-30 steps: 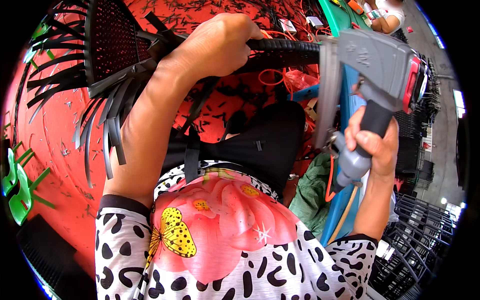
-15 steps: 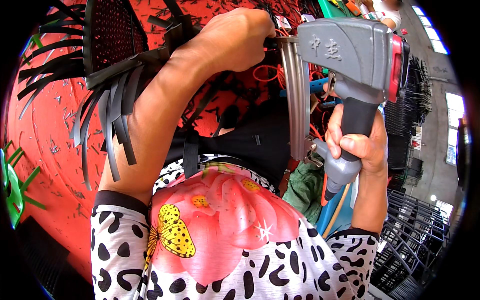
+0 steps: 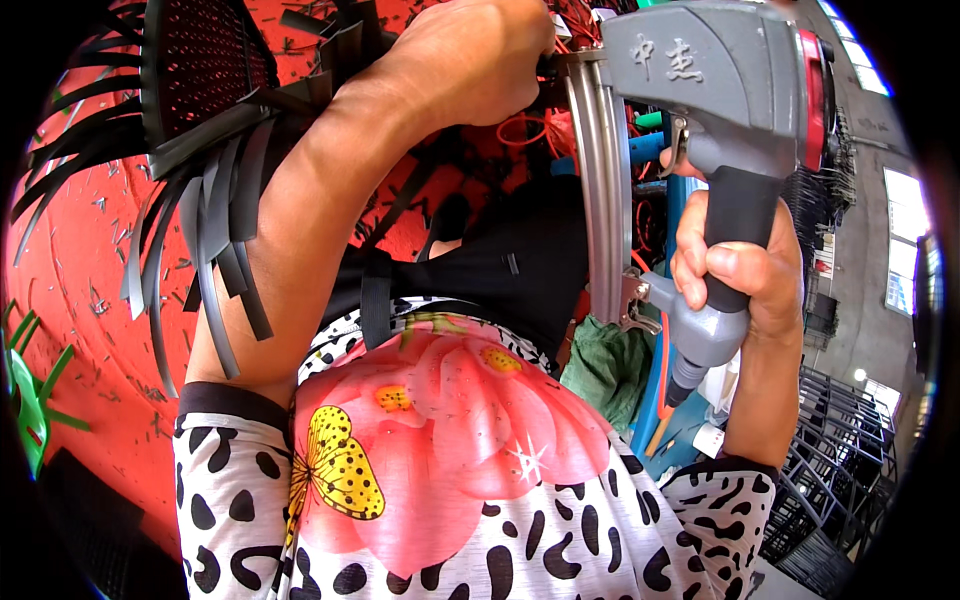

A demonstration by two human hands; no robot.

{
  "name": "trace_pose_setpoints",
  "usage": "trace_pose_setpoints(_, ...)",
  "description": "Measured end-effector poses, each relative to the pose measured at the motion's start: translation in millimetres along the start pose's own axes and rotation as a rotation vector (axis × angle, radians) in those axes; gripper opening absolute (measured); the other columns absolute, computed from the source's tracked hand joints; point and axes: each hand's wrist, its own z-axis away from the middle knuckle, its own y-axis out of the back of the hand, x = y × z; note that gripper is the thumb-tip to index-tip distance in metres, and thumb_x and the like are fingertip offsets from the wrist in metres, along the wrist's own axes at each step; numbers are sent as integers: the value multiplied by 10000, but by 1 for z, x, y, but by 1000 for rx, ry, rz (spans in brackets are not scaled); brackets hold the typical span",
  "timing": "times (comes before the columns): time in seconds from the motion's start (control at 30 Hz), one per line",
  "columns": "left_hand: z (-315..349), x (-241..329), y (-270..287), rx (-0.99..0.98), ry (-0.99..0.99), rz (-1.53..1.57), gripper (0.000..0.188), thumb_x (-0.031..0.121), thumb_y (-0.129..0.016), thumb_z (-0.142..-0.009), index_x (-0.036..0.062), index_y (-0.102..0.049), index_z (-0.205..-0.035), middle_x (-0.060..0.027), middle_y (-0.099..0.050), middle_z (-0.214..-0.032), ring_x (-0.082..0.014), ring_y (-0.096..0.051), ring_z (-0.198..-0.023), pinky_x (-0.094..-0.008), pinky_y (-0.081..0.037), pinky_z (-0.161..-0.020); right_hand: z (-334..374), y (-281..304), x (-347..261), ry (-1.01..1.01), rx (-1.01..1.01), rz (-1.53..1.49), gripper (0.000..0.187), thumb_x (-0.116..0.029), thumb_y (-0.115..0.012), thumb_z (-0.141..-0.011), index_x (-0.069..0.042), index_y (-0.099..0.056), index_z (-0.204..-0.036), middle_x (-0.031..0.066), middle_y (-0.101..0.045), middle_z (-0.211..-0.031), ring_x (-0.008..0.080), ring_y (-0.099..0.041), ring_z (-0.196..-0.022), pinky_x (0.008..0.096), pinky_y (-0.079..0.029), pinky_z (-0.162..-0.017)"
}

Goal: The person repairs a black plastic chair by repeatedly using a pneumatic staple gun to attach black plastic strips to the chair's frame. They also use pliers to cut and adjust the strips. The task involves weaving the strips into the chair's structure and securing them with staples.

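Plainly, in the head view: wrapping the right grip (image 3: 738,260) tight around the black handle (image 3: 742,205) of a grey pistol-shaped tool (image 3: 700,80), mostly above it; bending the left grip (image 3: 490,60) beside the tool, impossible to tell how closed or on what; left of that grip, trailing black strips (image 3: 215,215) from a black mesh panel (image 3: 205,80).

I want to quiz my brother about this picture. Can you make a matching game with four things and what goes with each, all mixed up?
1. Left hand
2. Right hand
3. Printed butterfly
4. Floor

A. red
B. around the grip of the grey tool
C. yellow with black spots
D. curled, left of the grey tool

Pairs: 1-D, 2-B, 3-C, 4-A
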Motion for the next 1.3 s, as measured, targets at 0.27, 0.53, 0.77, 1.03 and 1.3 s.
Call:
trace_pose_setpoints(0.27, -1, 5, 3, -66, 46, 81, 254, 8, -531, -713, 67, -702, -892, -189, -643, -714, -340, -657, -707, -402, -529, -641, -1, -4, -1, 9, -25, 21, 420, -136, -624, -715, 94, -521, -1050, 74, -553, -646, 136, -553, -487, 272, -459, -493)
trace_pose_setpoints(0.53, -3, -6, -8, -36, -7, 23, 342, 36, -549, -742, 88, -681, -1054, -198, -662, -825, -337, -655, -837, -400, -521, -756, -1, -2, 9, 17, -42, 31, 263, -180, -634, -762, 28, -559, -904, 67, -556, -655, 139, -560, -523, 281, -464, -535)
trace_pose_setpoints(0.77, 5, -3, 3, -120, -3, 75, 223, 50, -599, -737, 57, -690, -941, -175, -654, -808, -336, -645, -801, -402, -514, -697, 20, 12, 26, 171, 183, -112, 411, -154, -630, -764, 67, -497, -1084, 105, -557, -691, 164, -563, -531, 285, -467, -536)
trace_pose_setpoints(1.03, 10, -11, 22, -201, 14, 174, 435, 10, -575, -708, -64, -602, -1135, -182, -671, -1018, -223, -634, -971, -305, -459, -876, 21, 110, 107, 235, 616, 147, 280, -113, -622, -787, -1, -494, -1010, 61, -564, -723, 145, -576, -547, 276, -484, -531)
trace_pose_setpoints(1.3, -8, -12, 27, -150, 115, 230, 426, 60, -625, -744, -85, -591, -1143, -144, -672, -978, -168, -619, -901, -283, -459, -831, 29, 163, 192, -257, 807, 804, 624, -105, -624, -744, 12, -399, -1315, 126, -622, -747, 173, -617, -536, 314, -510, -535)
